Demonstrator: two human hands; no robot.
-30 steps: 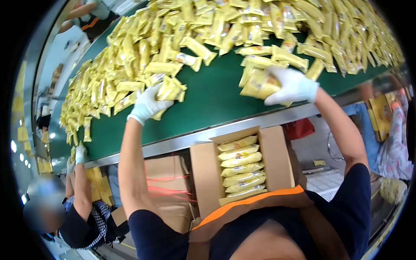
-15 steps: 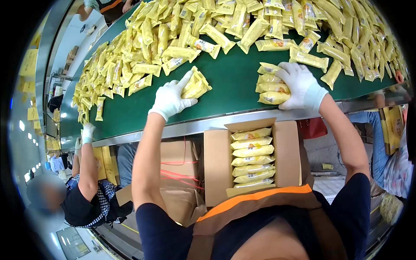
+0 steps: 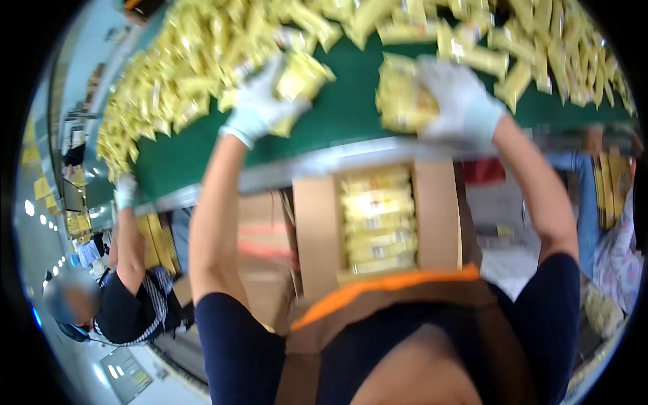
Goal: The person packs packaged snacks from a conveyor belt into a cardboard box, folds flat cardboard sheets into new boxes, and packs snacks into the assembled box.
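The open carton (image 3: 316,229) stands just in front of your orange-edged apron (image 3: 385,290), its side flaps spread and a row of packed packets (image 3: 378,226) lying inside it. Beyond the carton, on the green belt (image 3: 345,111), your gloved left hand (image 3: 262,101) is over to the carton's left, thumb and fingers clamped on a small bunch of yellow packets (image 3: 302,75). Your gloved right hand (image 3: 460,98) is beyond the carton and to its right, closed around the right end of a group of yellow pouches (image 3: 403,98); blur hides its fingertips. Farther beyond the carton, a heap of loose packets (image 3: 196,64) covers the belt's far part. Just left of the carton sits a brown box (image 3: 264,270) with red strands across it; well to its left, a co-worker's gloved hand (image 3: 123,189) reaches to the belt.
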